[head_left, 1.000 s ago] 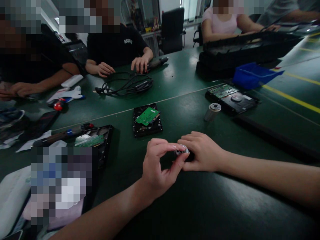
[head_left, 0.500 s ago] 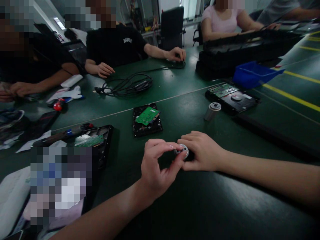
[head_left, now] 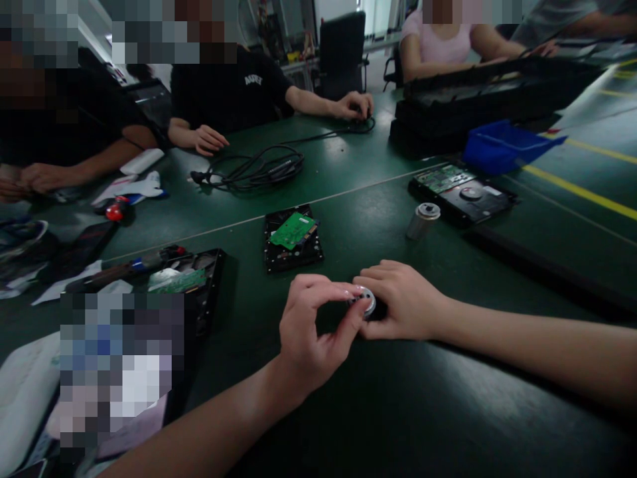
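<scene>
My left hand (head_left: 311, 325) is closed in a pinch, thumb and fingertips at the edge of a small round silver metal part (head_left: 369, 304) with dark holes in its face. Against the same part's right side, my right hand (head_left: 403, 300) curls its fingers, which hide the rest of it. Beyond my right hand, a silver metal cylinder (head_left: 422, 223) stands upright on the green tabletop. Past my left hand lies a black hard drive (head_left: 294, 261) with a loose green circuit board (head_left: 293, 230) resting on it.
Another hard drive (head_left: 468, 194) and a blue bin (head_left: 507, 149) lie at the right, near a long black strip (head_left: 542, 269). An electric screwdriver (head_left: 124, 269) rests by an opened drive case (head_left: 212, 292) on the left. Across the table, a co-worker's hand (head_left: 355, 106) touches a black cable (head_left: 259, 166).
My left thumb and fingertips have shifted slightly on the round metal part. My right hand has barely moved. Across the table, the co-worker's hand has moved slightly to the right with the cable.
</scene>
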The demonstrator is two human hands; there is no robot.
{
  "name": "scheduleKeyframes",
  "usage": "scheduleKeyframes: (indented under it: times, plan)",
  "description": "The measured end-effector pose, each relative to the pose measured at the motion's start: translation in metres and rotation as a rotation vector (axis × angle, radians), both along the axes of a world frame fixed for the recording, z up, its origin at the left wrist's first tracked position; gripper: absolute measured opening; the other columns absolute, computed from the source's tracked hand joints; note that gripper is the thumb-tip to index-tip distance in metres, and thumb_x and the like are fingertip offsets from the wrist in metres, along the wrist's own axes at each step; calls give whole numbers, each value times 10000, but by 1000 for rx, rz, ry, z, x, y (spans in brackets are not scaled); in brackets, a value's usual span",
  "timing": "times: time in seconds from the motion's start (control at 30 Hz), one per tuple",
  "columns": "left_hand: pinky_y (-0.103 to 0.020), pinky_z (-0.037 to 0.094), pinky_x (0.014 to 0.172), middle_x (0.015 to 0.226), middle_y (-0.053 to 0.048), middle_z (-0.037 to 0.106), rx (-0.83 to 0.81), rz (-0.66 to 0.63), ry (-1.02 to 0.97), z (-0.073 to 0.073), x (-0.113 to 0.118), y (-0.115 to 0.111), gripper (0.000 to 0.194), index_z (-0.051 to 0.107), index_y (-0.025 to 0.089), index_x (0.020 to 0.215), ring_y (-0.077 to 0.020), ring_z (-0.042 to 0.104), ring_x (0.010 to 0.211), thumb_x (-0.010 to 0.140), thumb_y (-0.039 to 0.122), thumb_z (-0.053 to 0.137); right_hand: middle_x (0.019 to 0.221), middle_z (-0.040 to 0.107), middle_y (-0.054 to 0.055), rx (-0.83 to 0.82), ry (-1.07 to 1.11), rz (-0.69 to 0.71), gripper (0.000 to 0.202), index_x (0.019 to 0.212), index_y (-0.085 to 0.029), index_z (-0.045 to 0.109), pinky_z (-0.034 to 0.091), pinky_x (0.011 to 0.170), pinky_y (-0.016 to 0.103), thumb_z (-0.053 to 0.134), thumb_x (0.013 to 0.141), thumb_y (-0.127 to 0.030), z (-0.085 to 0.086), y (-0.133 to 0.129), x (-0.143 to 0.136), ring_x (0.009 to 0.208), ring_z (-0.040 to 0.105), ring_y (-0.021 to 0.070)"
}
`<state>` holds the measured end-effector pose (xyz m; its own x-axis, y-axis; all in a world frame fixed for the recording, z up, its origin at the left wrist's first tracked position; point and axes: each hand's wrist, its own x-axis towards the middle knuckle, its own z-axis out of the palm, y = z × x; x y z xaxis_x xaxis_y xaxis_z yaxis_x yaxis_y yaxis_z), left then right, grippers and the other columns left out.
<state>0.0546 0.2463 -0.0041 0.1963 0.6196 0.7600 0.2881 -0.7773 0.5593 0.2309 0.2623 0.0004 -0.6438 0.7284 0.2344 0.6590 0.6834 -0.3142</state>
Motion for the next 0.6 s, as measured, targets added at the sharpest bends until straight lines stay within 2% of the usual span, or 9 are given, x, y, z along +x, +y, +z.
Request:
scheduleKeyframes:
  times: [0.27,0.4,0.5,0.6]
  plan:
    - [-299,549,703,843,-2,659,-11,-7,38,0,-2,-1,309,551,204,950,-143,607,807,721,53,694,708,577,21,2,2,4,327,786,-169,562,305,638,287,520,786,-494,-1,0,0,639,517,156]
    - [-329,545,791,910,-17,643,-72,-19,61,2,-2,-1,314,590,201,1005,-156,610,874,735,83,698,712,585,25,8,12,-1,300,788,-164,577,315,642,286,552,765,-462,0,-1,0,634,519,155]
    - [-349,534,851,1007,-32,591,-163,-10,71,6,1,0,220,656,206,966,-170,611,934,760,141,695,703,585,22,4,20,-5,266,774,-163,585,324,650,285,563,757,-427,0,-1,0,627,519,150]
    - [-334,547,831,999,-28,559,-237,-16,10,11,4,0,110,690,203,869,-165,628,912,766,168,701,698,585,21,2,25,-6,293,794,-165,597,326,650,286,547,773,-453,0,-2,0,628,521,150]
